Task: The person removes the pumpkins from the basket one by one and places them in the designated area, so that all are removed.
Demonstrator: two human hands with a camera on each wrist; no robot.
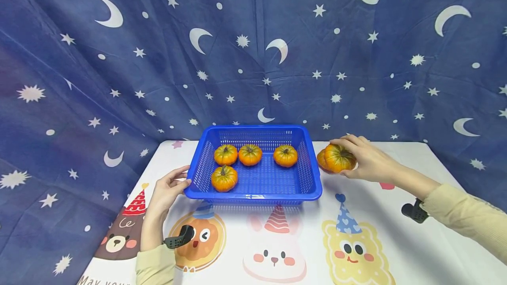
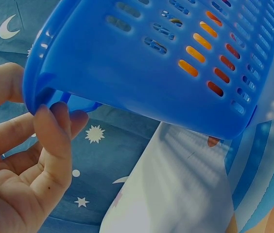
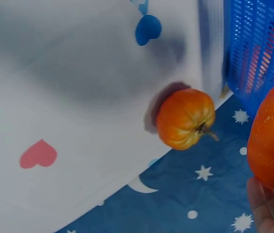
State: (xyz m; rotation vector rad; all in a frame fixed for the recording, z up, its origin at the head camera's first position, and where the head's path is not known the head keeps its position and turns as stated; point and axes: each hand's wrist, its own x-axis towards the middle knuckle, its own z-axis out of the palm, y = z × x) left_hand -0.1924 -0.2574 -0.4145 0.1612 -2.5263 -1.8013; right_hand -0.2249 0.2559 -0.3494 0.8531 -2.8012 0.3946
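A blue plastic basket (image 1: pixel 253 196) stands on the table with several small orange pumpkins inside, among them one pumpkin (image 1: pixel 224 178) near its front left. My left hand (image 1: pixel 167 190) pinches the basket's left rim between thumb and fingers; the left wrist view shows this grip at the rim (image 2: pixel 32 82). To the right of the basket, my right hand (image 1: pixel 366 159) holds a pumpkin (image 1: pixel 339 158) with the thumb below and fingers over the top. Another pumpkin (image 3: pixel 185 119) lies on the table under it, partly hidden by the held one in the head view.
A white tablecloth (image 1: pixel 416 241) with printed cartoon animals and party hats covers the table. Behind the table hangs a dark blue curtain (image 1: pixel 253 87) with white moons and stars. Each wrist wears a black strap with a camera (image 1: pixel 415 210).
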